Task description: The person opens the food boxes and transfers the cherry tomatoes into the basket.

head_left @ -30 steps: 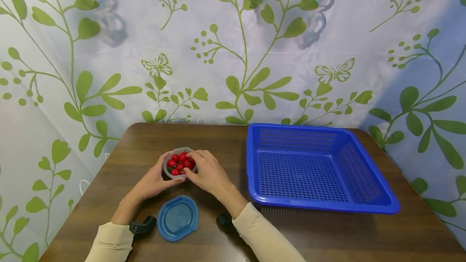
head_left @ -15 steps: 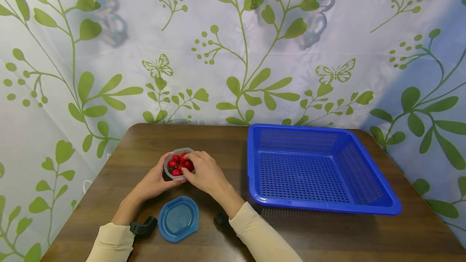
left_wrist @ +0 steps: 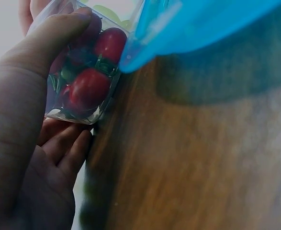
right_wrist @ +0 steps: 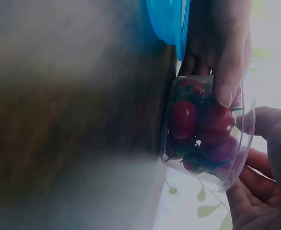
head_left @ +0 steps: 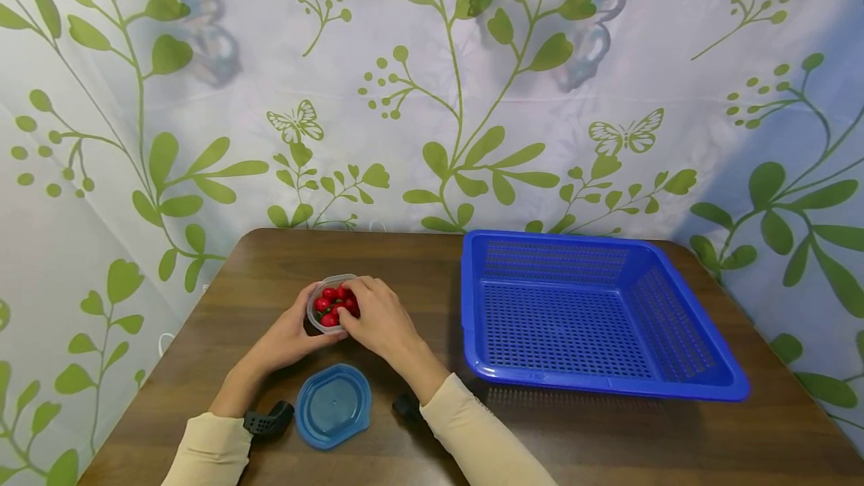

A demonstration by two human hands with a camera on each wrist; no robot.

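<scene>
With my right hand (head_left: 381, 319) over the side of the clear container (right_wrist: 234, 175) nearer the right edge of the tabletop (head_left: 405, 255), I can't tell whether the hand pinches one of the red fruits (head_left: 323, 305). The tabletop's near edge is cut off, and so are my sleeves (head_left: 211, 447). My right sleeve (head_left: 482, 430) partly hides a black object (head_left: 407, 407). From my left wrist, the blue lid (left_wrist: 197, 28) runs out of view and the wood grain (left_wrist: 178, 167) blurs.

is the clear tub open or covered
Open: red fruits show uncovered in the clear tub, and the blue lid lies apart on the table.
</scene>
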